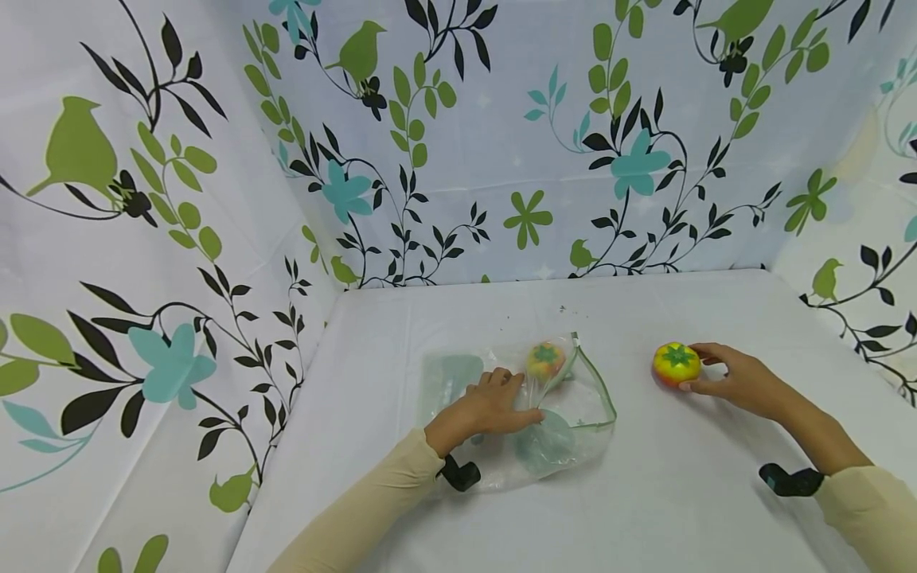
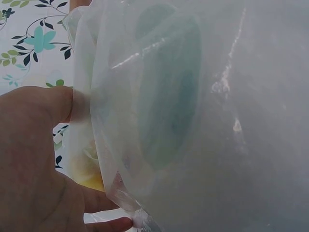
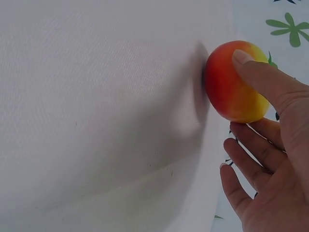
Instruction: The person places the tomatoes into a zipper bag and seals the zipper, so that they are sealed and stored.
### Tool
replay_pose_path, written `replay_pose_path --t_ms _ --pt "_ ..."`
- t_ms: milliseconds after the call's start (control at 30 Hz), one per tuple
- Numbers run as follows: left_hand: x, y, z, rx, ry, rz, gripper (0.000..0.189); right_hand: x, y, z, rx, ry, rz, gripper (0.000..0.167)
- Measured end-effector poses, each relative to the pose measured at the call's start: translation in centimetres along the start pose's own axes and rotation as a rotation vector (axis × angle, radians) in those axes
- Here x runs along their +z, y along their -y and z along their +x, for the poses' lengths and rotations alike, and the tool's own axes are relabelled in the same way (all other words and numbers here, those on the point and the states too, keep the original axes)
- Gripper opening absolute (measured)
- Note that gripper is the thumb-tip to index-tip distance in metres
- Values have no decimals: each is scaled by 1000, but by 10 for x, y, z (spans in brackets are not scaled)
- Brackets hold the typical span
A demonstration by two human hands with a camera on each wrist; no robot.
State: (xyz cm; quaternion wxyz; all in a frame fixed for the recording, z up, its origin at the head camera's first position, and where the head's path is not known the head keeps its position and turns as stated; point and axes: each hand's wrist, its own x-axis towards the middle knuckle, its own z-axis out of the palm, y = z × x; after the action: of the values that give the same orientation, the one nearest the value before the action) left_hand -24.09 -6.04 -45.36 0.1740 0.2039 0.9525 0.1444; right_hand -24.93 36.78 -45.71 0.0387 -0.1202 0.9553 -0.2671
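Note:
On the white table lies a clear plastic zip bag [image 1: 494, 469] with a green strip along its mouth. Pale green patches [image 2: 169, 92] show on it in the left wrist view. Inside, near the mouth, is a red-and-yellow toy fruit [image 1: 546, 360] with a green leafy top. My left hand [image 1: 490, 404] rests over the middle of the bag, thumb spread from the fingers, touching the film. To the right of the bag, my right hand [image 1: 738, 382] pinches a second toy fruit [image 1: 676, 364] between thumb and fingers. The right wrist view shows this fruit's red and yellow side [image 3: 231, 92].
The white-covered table [image 1: 645, 509] extends around the bag. Behind it hangs a curtain [image 1: 501, 159] printed with leaves, birds and flowers, and similar cloth [image 1: 165, 263] closes off the left side. Black wrist devices [image 1: 790, 481] sit at both sleeves.

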Motion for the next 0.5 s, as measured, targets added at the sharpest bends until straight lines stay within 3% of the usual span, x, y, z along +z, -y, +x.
replay_pose_path --t_ms 500 --pt "-2 1 0 14 -4 -25 86 8 41 2 -104 -18 52 73"
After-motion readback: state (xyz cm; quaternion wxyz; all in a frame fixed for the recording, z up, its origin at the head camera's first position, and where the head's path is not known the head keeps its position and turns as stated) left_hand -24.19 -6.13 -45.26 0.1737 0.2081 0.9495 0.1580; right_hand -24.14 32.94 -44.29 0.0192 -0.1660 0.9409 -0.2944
